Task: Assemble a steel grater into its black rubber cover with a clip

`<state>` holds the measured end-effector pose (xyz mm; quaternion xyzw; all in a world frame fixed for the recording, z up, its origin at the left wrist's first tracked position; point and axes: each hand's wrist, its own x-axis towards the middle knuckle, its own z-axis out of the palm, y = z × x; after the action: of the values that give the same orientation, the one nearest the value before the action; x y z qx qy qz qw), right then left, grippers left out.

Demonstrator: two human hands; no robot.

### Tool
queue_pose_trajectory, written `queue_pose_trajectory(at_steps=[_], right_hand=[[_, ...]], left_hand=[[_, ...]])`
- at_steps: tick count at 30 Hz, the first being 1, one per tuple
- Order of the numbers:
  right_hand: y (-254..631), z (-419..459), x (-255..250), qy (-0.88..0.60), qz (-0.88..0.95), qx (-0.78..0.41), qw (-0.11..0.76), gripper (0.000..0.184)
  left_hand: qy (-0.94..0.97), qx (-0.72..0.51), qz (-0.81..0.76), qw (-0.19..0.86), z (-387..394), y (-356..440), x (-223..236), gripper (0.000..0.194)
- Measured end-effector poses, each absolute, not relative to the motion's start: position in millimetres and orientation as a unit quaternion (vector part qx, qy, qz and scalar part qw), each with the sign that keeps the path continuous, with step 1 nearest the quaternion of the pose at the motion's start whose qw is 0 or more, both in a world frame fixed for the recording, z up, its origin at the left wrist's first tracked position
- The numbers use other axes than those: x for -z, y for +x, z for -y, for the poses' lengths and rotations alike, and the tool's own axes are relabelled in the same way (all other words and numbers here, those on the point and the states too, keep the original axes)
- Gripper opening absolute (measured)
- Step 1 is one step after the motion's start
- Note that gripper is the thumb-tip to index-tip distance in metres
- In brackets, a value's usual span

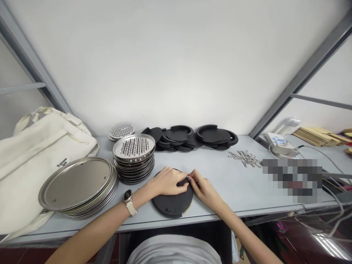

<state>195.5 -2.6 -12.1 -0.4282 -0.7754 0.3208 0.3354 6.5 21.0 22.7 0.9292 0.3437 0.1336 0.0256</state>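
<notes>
A black round plate (172,205) lies on the table in front of me, a thin yellowish edge showing at its lower right. Its far right rim is gripped by my left hand (171,181), thumb and fingers curled together there. From the right, my right hand (202,189) pinches a small metal piece (188,178) at that same rim, its fingertips almost touching my left hand. The piece is mostly covered, so its exact shape is unclear. A loose pile of wire clips (246,158) lies farther right.
Left of the plate stand a stack of metal grater discs (134,147) and a stack of round metal trays (77,183), with a cream bag (41,143) behind. Black round holders (178,135) line the wall. A white box with cables (282,146) sits at the right.
</notes>
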Motion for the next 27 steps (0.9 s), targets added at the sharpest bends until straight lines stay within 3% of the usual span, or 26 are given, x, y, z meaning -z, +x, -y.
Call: queue_pose_trajectory(at_steps=[27], right_hand=[[195.4, 4.6, 7.5, -0.437, 0.781, -0.311, 0.320, 0.006]], left_hand=[[0.923, -0.138, -0.358, 0.041, -21.1, 6.6, -23.0, 0.019]])
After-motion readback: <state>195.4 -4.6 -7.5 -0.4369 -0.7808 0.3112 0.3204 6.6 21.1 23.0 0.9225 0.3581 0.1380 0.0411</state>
